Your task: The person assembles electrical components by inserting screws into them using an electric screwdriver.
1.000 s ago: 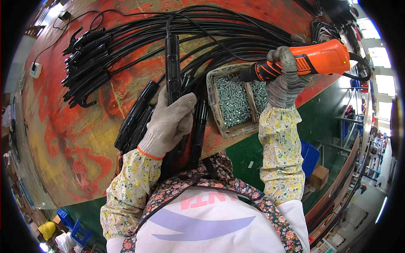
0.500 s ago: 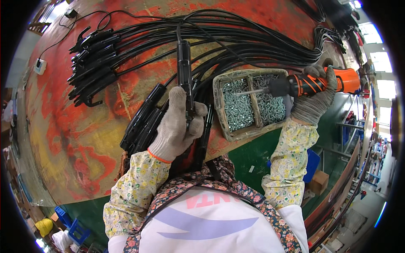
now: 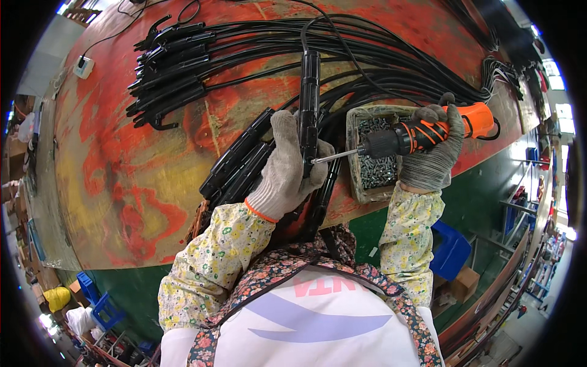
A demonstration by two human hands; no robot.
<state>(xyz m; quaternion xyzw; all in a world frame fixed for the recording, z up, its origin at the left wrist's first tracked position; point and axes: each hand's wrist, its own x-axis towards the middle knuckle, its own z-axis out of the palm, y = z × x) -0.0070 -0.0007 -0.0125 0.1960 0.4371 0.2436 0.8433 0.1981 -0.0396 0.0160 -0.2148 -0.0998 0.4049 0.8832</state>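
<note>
My left hand, in a pale knit glove, is closed around a black handle that looks like a welding electrode holder, upright with its cable leaving the top. In my right hand, gloved in grey, is an orange and black power screwdriver, lying level and pointing left. Its long bit reaches the lower part of the handle, beside my left fingers; a small screw seems to sit at the tip. Under the screwdriver stands a divided box of small silver screws, partly hidden by the tool.
Several black holders lie in a row at the far left, their cables sweeping right across the red, worn table. More black handles lie beside my left hand. A blue stool and a cardboard box stand below right.
The screwdriver has moved left from over the screw box, and its bit now meets the black handle. The view has shifted, so the table's contents appear further right.
</note>
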